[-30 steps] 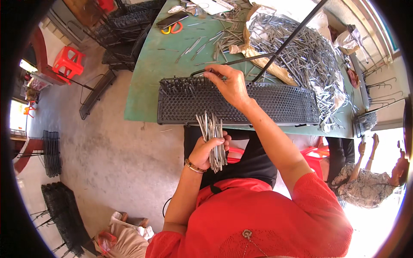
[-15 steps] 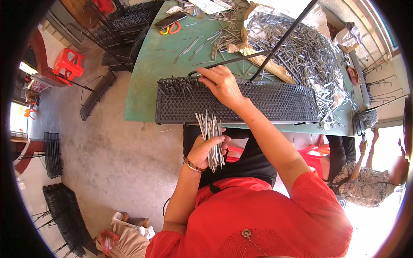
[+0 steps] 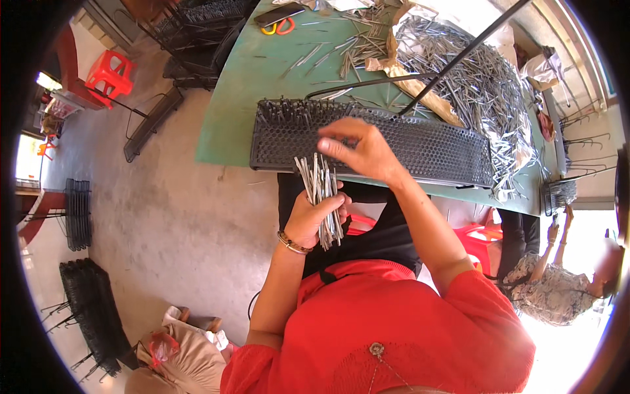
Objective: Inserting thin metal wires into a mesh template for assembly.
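Observation:
My left hand (image 3: 314,215) is closed around a bundle of thin silver metal rods (image 3: 319,180), held upright just in front of the table edge. My right hand (image 3: 367,150) hovers over a black perforated rack (image 3: 426,154), above and to the right of the bundle. Its thumb and fingers are apart, with nothing visible between them. The long rack lies at the table's near edge, its surface full of small round holes. Dark-looking rods (image 3: 289,113) stand crowded in the holes at its far left end. Part of the rack's middle is hidden behind my right hand.
A large heap of metal rods (image 3: 453,79) lies on paper on the green table (image 3: 230,125). Behind the rack are loose rods, scissors (image 3: 285,26) and a phone (image 3: 279,13). Black racks (image 3: 95,308) stand at left. Another person (image 3: 551,285) is at the right.
My right hand has drawn back from the rack's far left part toward the bundle, and its fingers have opened. The left hand still holds the rods, nearly in place.

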The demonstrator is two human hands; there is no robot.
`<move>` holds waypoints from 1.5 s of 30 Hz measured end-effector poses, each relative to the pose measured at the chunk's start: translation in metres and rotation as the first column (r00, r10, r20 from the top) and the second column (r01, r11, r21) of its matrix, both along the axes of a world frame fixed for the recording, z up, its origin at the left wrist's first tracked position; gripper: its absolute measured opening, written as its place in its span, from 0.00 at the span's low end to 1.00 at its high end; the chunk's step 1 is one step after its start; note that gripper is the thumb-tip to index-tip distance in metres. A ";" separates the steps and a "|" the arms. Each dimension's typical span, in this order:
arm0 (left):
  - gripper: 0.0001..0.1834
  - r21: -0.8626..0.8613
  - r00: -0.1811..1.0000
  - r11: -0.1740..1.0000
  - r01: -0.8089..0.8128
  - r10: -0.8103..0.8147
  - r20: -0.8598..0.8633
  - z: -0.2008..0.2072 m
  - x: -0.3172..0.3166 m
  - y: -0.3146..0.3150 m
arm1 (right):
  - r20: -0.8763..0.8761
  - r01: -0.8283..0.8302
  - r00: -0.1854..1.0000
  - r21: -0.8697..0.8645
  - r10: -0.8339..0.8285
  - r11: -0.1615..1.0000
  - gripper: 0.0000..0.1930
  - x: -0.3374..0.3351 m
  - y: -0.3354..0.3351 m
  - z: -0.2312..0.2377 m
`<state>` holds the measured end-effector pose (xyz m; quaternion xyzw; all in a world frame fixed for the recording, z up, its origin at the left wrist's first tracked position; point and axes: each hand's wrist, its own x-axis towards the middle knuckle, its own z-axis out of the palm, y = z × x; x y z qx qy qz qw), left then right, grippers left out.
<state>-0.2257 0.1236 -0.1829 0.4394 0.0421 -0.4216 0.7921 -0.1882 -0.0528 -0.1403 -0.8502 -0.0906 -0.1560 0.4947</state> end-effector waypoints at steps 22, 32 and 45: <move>0.14 0.263 0.970 0.964 0.033 -0.094 0.222 -0.014 -0.012 0.011 | -0.325 0.008 0.940 0.328 0.105 0.945 0.10 -0.021 0.035 -0.030; 0.16 0.100 0.998 0.994 0.040 -0.044 0.037 0.001 0.001 -0.007 | -0.331 0.108 0.938 0.562 0.103 0.820 0.10 -0.013 -0.005 -0.008; 0.18 0.023 0.995 0.997 0.075 -0.074 -0.061 -0.007 0.011 -0.012 | -0.005 0.225 0.974 0.114 -0.226 0.968 0.10 0.045 -0.022 -0.002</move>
